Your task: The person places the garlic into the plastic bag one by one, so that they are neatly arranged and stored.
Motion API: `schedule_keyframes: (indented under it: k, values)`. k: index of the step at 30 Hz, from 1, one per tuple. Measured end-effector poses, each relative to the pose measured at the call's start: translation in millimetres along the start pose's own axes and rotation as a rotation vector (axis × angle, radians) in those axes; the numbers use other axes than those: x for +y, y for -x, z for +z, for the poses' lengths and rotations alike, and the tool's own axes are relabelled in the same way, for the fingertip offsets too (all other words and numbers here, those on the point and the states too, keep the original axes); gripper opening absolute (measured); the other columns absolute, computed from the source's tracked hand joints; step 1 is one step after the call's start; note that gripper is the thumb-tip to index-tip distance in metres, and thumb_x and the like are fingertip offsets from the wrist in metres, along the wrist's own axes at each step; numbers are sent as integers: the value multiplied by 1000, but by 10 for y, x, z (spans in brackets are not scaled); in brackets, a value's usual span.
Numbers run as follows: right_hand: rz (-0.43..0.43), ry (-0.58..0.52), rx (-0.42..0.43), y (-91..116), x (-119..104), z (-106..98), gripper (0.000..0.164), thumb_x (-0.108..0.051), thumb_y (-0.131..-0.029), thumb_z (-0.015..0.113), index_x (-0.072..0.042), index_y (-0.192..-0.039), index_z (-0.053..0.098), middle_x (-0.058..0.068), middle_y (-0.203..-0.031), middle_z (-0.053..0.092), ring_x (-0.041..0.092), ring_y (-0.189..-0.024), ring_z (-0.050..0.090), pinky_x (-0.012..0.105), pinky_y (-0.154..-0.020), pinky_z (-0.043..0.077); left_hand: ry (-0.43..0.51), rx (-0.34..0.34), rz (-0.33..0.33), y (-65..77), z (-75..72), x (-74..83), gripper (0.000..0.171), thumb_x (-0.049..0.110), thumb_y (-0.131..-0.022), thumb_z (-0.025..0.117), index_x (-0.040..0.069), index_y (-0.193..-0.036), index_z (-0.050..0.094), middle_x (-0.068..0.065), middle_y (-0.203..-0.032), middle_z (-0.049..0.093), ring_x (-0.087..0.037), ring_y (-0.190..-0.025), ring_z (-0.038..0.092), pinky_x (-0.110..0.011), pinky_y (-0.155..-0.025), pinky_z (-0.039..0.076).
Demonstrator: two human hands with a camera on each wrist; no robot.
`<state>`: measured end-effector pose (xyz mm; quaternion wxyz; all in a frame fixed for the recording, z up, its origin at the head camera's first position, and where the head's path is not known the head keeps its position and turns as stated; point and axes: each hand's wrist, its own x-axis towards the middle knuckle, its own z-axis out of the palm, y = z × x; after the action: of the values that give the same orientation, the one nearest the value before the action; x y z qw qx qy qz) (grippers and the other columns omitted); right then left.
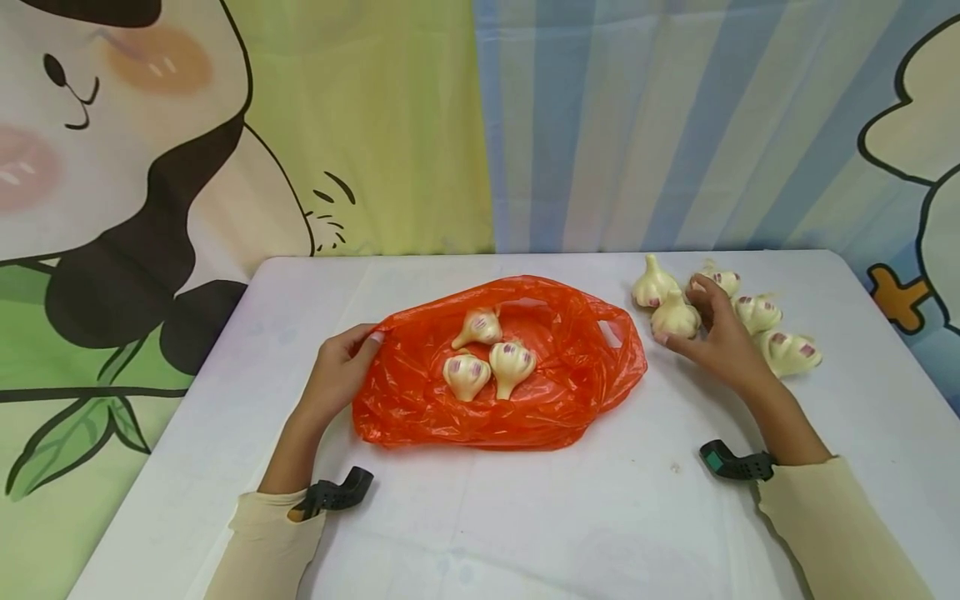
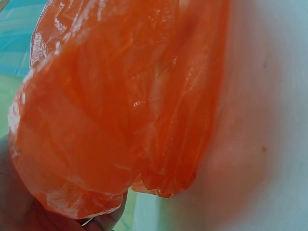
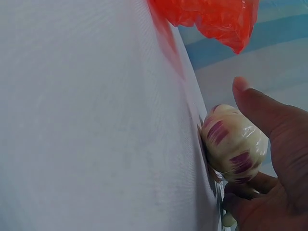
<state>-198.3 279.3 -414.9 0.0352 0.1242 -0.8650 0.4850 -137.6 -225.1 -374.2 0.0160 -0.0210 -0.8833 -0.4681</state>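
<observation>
A red plastic bag [image 1: 420, 417] lies spread on the table with three garlic bulbs [image 1: 512, 367] inside its opening. At its left edge, my left hand [image 1: 341, 371] pinches the rim between thumb and fingers; the left wrist view is mostly filled by the bag's film [image 2: 96, 134]. Around a garlic bulb [image 1: 673, 318] to the right of the bag, my right hand [image 1: 723, 342] is spread. In the right wrist view the thumb stands apart from the purple-streaked bulb [image 3: 236, 144], and the other fingers reach behind it.
Several more garlic bulbs [image 1: 787, 352] lie beside and behind the right hand, near the back right of the white table [image 1: 480, 517]. A printed curtain [image 1: 405, 125] hangs behind the table's far edge. A handle hole shows at the bag's right end.
</observation>
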Motion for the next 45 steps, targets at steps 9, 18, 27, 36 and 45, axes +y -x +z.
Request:
schedule_keyframes:
  k: [9,18,27,36,45]
  values:
    - [35,143,-38,4,-15,-17,77,-15,-86,75,4,-147,32,31,-138,43,42,-120,45,36,-101,39,9,12,12,-24,3,-57,39,33,-103,48,4,-126,63,-11,-113,65,-23,-96,58,-23,-81,51]
    - [17,187,-51,12,-44,-38,64,-15,-87,74,8,-139,45,30,-138,45,39,-118,47,14,-87,37,12,15,13,-18,-5,-51,41,34,-103,48,3,-125,63,-12,-112,66,-24,-94,58,-21,-79,51]
    - [-9,166,-69,27,-86,-58,63,-16,-87,75,5,-139,46,27,-141,45,39,-121,46,2,-84,33,10,19,14,-17,-9,-65,40,33,-103,48,4,-125,63,-11,-111,66,-23,-93,58,-20,-78,51]
    - [-41,152,-65,34,-160,-69,63,-8,-87,72,9,-141,43,29,-143,41,42,-124,44,0,-84,33,12,14,10,-24,-3,-57,39,30,-104,47,3,-127,62,-13,-115,65,-24,-96,58,-20,-79,50]
    - [-22,130,-37,47,-209,-56,63,-4,-86,72,10,-140,43,29,-142,42,44,-121,46,2,-84,36,3,22,24,-25,-13,-66,39,32,-103,48,3,-125,63,-12,-112,66,-24,-95,59,-21,-80,51]
